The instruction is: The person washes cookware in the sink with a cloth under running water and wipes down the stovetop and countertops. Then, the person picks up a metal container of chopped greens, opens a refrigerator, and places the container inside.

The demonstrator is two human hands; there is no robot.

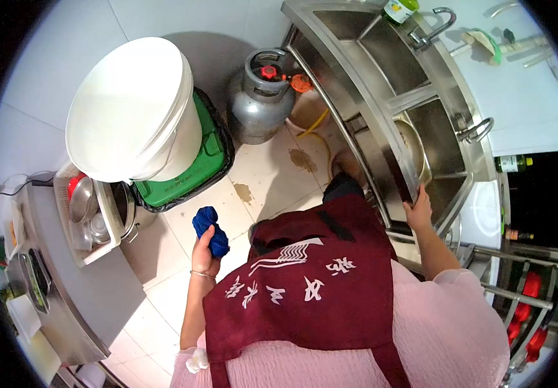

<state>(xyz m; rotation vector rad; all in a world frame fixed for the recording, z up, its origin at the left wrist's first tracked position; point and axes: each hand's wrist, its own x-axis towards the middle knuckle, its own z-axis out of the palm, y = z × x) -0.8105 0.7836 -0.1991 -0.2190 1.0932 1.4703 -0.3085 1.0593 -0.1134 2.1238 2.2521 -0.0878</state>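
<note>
My left hand (205,253) is closed round a bunched dark blue cloth (210,231), held out over the tiled floor to the left of my maroon apron (305,284). On the right, my right hand (418,208) rests at the front edge of the steel sink unit (382,123). Its fingers are partly hidden against the rim, so their grip is unclear. Just beyond that hand, a round metal pan (411,145) stands in the nearer basin.
A white bucket (130,110) stands on a green bin (185,171). Behind is a grey gas cylinder (259,103). At left are a basket of pots (88,258) and a steel counter (91,284); at right, a metal rack (518,297).
</note>
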